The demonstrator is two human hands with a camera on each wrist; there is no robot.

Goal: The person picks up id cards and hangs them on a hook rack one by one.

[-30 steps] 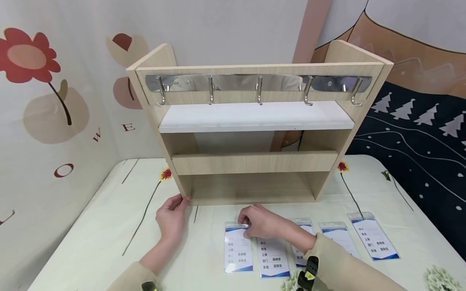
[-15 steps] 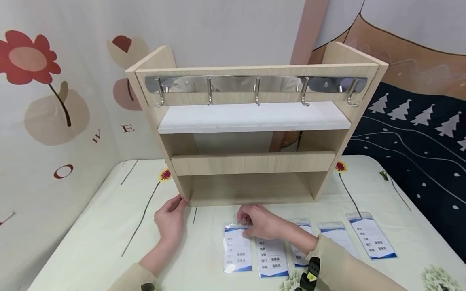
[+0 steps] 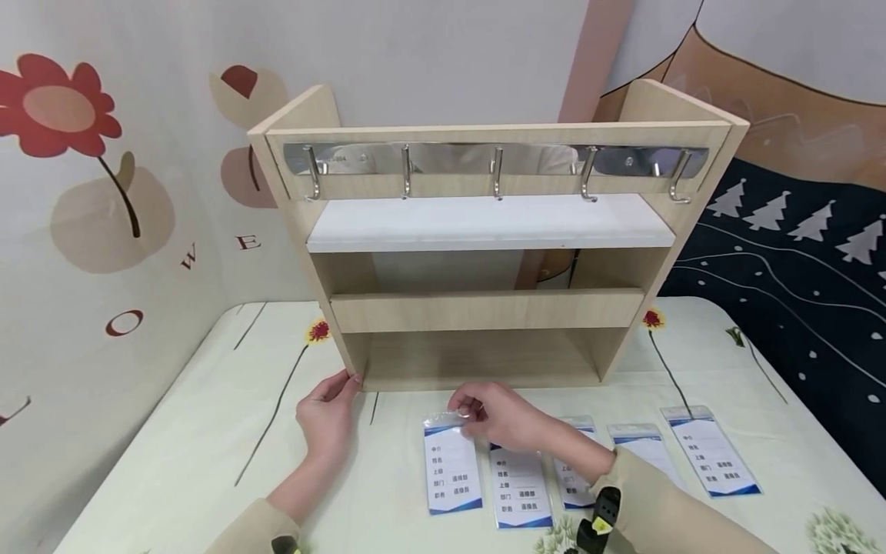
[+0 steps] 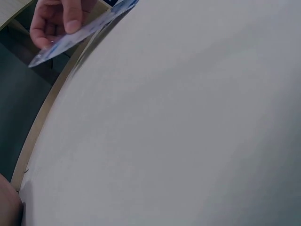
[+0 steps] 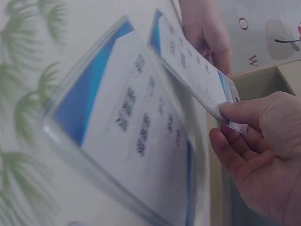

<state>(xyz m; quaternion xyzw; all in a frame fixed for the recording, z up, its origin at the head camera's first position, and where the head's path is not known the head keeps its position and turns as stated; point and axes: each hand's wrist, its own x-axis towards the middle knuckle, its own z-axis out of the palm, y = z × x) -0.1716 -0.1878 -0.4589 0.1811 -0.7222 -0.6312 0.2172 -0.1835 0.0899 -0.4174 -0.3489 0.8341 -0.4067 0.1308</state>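
My right hand (image 3: 501, 415) pinches the top edge of the leftmost ID badge (image 3: 452, 469), a clear sleeve with a white printed card and blue corners. In the right wrist view, the thumb lies on the face of the held badge (image 5: 193, 70), near its slot. The left wrist view shows that badge (image 4: 89, 34) raised at a tilt in the right hand (image 4: 63, 19). My left hand (image 3: 327, 419) holds the lower left front corner of a pale wooden shelf unit (image 3: 484, 312), thumb at the panel's front edge. A second badge (image 3: 521, 488) lies just right of the held one.
More badges lie to the right, including a slanted one (image 3: 711, 454). Metal hooks (image 3: 497, 173) project from a strip along the unit's top. A white shelf board (image 3: 491, 223) sits below them. The patterned tablecloth (image 3: 208, 431) meets a decorated wall (image 3: 166, 323).
My right hand has shifted slightly up, lifting and tilting the top of the leftmost badge. The left hand keeps its place at the shelf unit's corner.
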